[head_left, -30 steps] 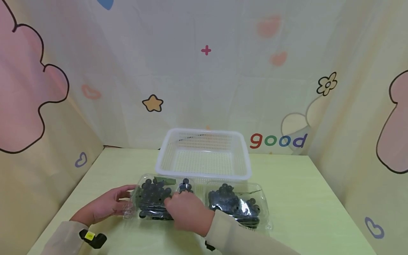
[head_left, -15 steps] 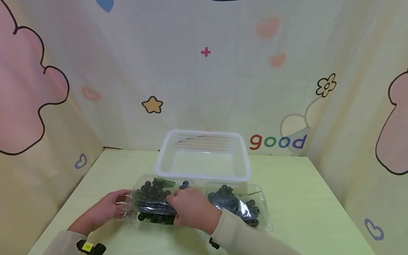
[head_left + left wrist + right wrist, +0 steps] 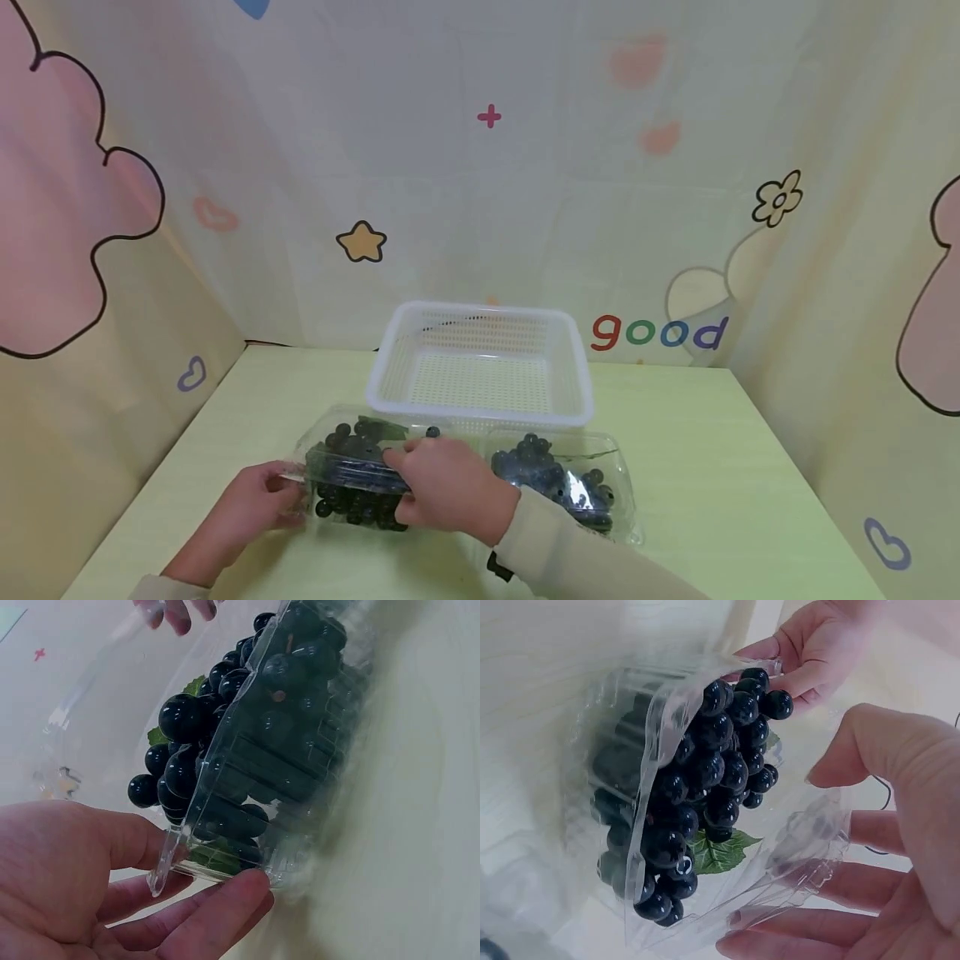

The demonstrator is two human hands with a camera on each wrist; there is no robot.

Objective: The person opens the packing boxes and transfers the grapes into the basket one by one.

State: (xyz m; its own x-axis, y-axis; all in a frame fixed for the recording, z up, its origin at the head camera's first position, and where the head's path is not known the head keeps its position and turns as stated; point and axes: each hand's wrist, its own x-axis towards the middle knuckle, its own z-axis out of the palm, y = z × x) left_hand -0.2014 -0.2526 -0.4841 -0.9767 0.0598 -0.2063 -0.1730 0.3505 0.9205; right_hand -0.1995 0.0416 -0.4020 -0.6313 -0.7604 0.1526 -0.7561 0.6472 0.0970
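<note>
L hand [image 3: 251,508] + R hand [image 3: 442,487] grip grape clamshell [image 3: 352,471] — lid lifting.

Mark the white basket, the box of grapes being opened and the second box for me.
white basket [image 3: 480,410], head view, front rim.
opened box [image 3: 352,492], head view, front wall.
second box [image 3: 592,471], head view, clear lid.

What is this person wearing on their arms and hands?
Both hands are bare: no gloves or rings show on the left hand or the right hand. The right arm has a long, pale beige sleeve with a small black object at the wrist. A bit of the same pale sleeve shows at the left wrist.
</note>
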